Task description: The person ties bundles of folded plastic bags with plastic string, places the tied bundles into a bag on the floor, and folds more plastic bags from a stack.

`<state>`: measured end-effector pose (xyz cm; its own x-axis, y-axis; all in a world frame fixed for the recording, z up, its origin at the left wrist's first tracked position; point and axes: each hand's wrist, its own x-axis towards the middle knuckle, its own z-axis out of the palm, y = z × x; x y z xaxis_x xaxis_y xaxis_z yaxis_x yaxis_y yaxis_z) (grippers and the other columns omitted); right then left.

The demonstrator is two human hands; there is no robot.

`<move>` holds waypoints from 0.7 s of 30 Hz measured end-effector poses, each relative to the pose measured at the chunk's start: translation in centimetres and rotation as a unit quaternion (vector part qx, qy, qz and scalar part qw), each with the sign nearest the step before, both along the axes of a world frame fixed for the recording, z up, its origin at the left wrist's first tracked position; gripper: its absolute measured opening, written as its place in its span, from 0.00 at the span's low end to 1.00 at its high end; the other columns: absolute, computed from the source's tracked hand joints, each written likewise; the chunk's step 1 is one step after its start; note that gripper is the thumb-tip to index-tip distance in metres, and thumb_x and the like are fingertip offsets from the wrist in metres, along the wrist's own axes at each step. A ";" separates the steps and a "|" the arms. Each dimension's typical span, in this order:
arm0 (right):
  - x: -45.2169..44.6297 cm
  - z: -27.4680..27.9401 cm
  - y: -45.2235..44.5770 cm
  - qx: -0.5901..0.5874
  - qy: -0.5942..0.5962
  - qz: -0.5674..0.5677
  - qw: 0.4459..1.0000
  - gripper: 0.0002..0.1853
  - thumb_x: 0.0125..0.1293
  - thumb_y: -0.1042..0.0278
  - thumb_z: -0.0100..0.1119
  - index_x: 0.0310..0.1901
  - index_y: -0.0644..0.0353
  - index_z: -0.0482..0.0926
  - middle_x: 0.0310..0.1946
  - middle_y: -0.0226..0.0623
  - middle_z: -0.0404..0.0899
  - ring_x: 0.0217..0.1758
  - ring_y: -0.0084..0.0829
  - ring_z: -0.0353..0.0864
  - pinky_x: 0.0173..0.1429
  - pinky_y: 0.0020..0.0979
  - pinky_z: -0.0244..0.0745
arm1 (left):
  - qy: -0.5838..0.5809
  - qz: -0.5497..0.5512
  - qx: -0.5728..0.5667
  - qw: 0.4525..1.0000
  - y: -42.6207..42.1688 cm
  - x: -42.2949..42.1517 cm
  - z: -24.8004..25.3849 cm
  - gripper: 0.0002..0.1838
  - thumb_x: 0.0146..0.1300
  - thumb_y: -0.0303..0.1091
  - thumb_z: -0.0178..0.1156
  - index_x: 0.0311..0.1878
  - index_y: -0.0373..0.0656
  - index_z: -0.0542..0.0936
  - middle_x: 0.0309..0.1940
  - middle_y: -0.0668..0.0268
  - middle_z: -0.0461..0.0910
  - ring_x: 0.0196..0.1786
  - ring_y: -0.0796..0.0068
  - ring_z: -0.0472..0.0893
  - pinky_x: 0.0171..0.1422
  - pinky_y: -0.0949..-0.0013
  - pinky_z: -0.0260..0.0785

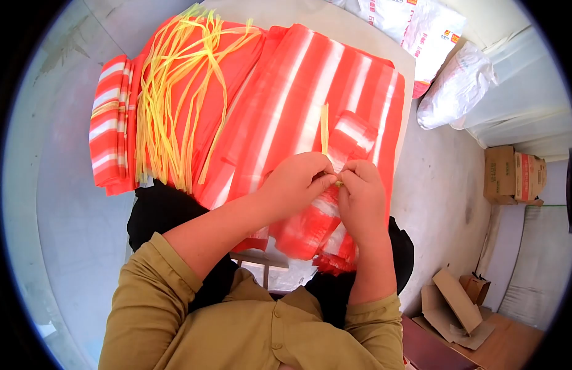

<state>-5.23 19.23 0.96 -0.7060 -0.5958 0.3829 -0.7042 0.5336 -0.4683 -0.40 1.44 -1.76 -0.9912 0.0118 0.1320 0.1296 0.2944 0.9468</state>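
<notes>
My left hand [300,180] and my right hand [362,196] meet over a folded bundle of red-and-white striped plastic bags [356,132]. Both hands are closed in a pinch, thumbs and fingertips together, on a yellow plastic strip [325,128]. One end of the strip stands up beyond my left hand; the rest is mostly hidden by my fingers. Beneath the hands lies a wide stack of striped plastic bags [292,86]. Left of it, many loose yellow strips [175,105] are spread over red plastic.
A folded striped bundle [110,132] with a yellow band sits at the far left. White sacks [456,86] stand beyond the table's right side. Cardboard boxes [500,175] are by the right wall, and an opened carton [449,308] lies at lower right.
</notes>
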 end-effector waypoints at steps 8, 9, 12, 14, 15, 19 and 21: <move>-0.3 1.1 0.5 0.007 -0.178 -0.012 0.984 0.06 0.60 0.78 0.68 0.40 0.63 0.85 0.38 0.41 0.81 0.43 0.46 0.80 0.49 0.43 0.77 | -0.068 0.032 0.053 0.996 -0.1 -0.4 -0.5 0.08 0.74 0.31 0.62 0.45 0.36 0.84 0.35 0.60 0.82 0.38 0.69 0.83 0.45 0.63 0.75; -0.2 0.5 0.4 -0.006 -0.138 -0.016 0.990 0.06 0.61 0.77 0.68 0.40 0.63 0.85 0.38 0.41 0.81 0.43 0.46 0.81 0.49 0.42 0.77 | -0.051 0.043 0.032 0.997 -0.1 -0.4 -0.4 0.08 0.75 0.32 0.62 0.46 0.36 0.84 0.35 0.60 0.83 0.39 0.68 0.83 0.45 0.63 0.75; -0.3 -0.7 0.6 -0.039 -0.029 -0.020 0.999 0.07 0.61 0.75 0.70 0.41 0.63 0.87 0.36 0.40 0.81 0.42 0.45 0.81 0.47 0.42 0.77 | -0.052 0.085 0.012 0.995 -0.3 0.0 0.4 0.10 0.76 0.32 0.61 0.47 0.35 0.85 0.37 0.57 0.85 0.39 0.61 0.84 0.46 0.61 0.75; -0.3 -0.8 0.8 -0.024 0.025 -0.024 0.999 0.08 0.61 0.74 0.71 0.42 0.61 0.87 0.36 0.39 0.80 0.41 0.44 0.81 0.46 0.42 0.77 | -0.003 0.098 -0.063 0.993 -0.9 -0.2 -0.1 0.10 0.75 0.32 0.61 0.47 0.36 0.85 0.38 0.56 0.85 0.41 0.56 0.84 0.47 0.59 0.76; -0.2 -0.6 1.1 0.000 0.045 -0.028 0.999 0.08 0.60 0.73 0.72 0.42 0.60 0.88 0.35 0.38 0.80 0.40 0.43 0.81 0.46 0.42 0.77 | 0.022 0.105 -0.100 0.989 -1.1 -0.3 -0.3 0.09 0.74 0.32 0.61 0.46 0.36 0.85 0.39 0.55 0.86 0.42 0.53 0.84 0.47 0.58 0.76; 0.4 -0.4 2.1 0.070 0.087 -0.057 0.992 0.09 0.58 0.74 0.73 0.41 0.57 0.88 0.34 0.35 0.80 0.38 0.40 0.81 0.42 0.40 0.78 | 0.090 0.081 -0.250 0.961 -1.6 -0.6 -0.8 0.05 0.67 0.29 0.60 0.38 0.38 0.82 0.35 0.55 0.83 0.43 0.50 0.83 0.47 0.52 0.76; 0.3 -0.5 2.3 0.074 0.101 -0.050 0.991 0.09 0.58 0.74 0.73 0.41 0.57 0.88 0.34 0.34 0.79 0.37 0.39 0.81 0.41 0.39 0.78 | 0.084 0.066 -0.317 0.942 -1.9 -0.8 -1.6 0.04 0.64 0.28 0.60 0.33 0.39 0.80 0.32 0.55 0.81 0.42 0.51 0.83 0.46 0.51 0.76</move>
<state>-4.95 21.54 0.50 -0.6816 -0.5877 0.4359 -0.7164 0.6572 -0.2341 -1.19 -0.41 -3.35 -0.9554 0.0198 0.2945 0.1848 0.8181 0.5445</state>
